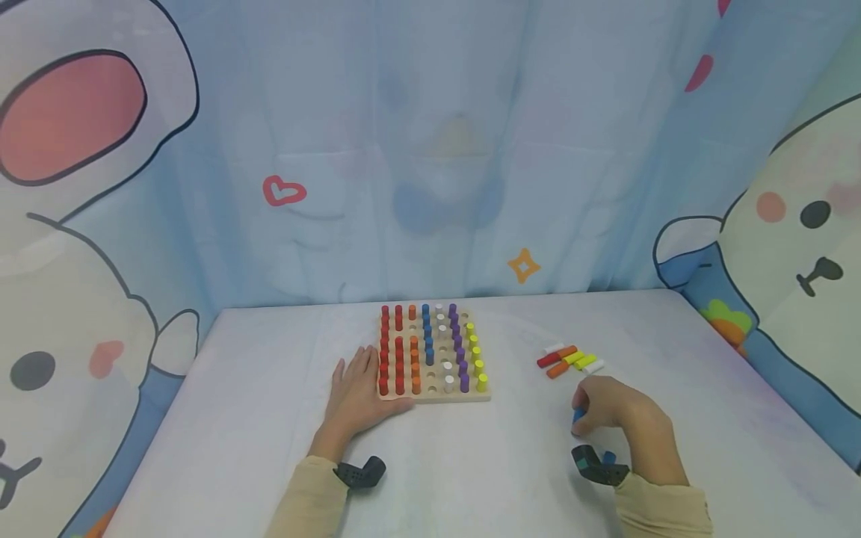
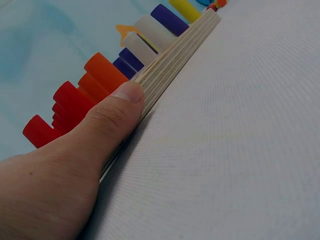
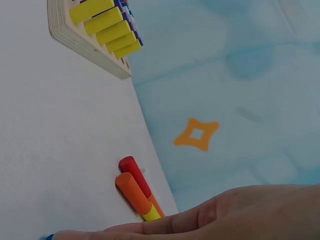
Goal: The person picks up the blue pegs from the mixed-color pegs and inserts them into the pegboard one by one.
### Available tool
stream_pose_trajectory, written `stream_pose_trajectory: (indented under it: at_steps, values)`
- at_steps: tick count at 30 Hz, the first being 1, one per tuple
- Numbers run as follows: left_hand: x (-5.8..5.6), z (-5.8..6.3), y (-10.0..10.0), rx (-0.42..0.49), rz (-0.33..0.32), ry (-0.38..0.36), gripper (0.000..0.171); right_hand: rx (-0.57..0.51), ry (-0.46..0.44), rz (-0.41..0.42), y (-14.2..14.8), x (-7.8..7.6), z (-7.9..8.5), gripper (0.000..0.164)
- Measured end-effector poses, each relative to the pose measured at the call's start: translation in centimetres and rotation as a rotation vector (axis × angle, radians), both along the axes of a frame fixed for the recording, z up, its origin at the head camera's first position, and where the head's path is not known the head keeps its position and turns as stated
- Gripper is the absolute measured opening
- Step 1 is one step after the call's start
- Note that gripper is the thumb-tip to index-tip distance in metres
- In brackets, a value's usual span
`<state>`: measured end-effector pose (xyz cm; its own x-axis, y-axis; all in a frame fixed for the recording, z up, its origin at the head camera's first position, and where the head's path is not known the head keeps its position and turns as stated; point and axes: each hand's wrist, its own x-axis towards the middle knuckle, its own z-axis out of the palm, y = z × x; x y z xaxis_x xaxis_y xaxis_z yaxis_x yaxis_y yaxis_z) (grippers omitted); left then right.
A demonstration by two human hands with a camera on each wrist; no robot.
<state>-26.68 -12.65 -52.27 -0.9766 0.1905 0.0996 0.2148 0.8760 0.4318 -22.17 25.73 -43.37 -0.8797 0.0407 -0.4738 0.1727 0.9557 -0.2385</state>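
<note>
A wooden pegboard (image 1: 430, 399) carries columns of red, orange, blue, white, purple and yellow pegs, with some bare holes. Against its near left corner lies my left hand (image 1: 354, 396), fingers stretched along the left side. The left wrist view shows the thumb (image 2: 112, 112) lying along the board's front edge. To the right of the board, low over the table, my right hand (image 1: 615, 407) pinches a blue peg (image 1: 578, 418) between thumb and fingertips. Only the tip of that peg shows in the right wrist view. Another blue peg (image 1: 608, 457) lies beside the right wrist.
Beyond the right hand lies a loose group of pegs: red (image 1: 548, 360), orange (image 1: 557, 370), yellow (image 1: 585, 362) and white (image 1: 595, 367). A blue cartoon curtain (image 1: 430, 224) hangs behind the white table (image 1: 303, 329).
</note>
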Motion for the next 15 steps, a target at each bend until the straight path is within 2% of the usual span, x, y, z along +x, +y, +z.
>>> stream_pose_trajectory:
  at_steps: [9,15]
  values:
    - [0.2,0.2,0.1,0.003,0.001,-0.008,0.119,-0.017,0.039,0.026,-0.8,-0.1,0.1,0.041]
    - [0.2,0.2,0.1,0.007,0.002,-0.007,0.119,-0.062,0.097,0.059,-1.5,-0.1,0.1,0.04]
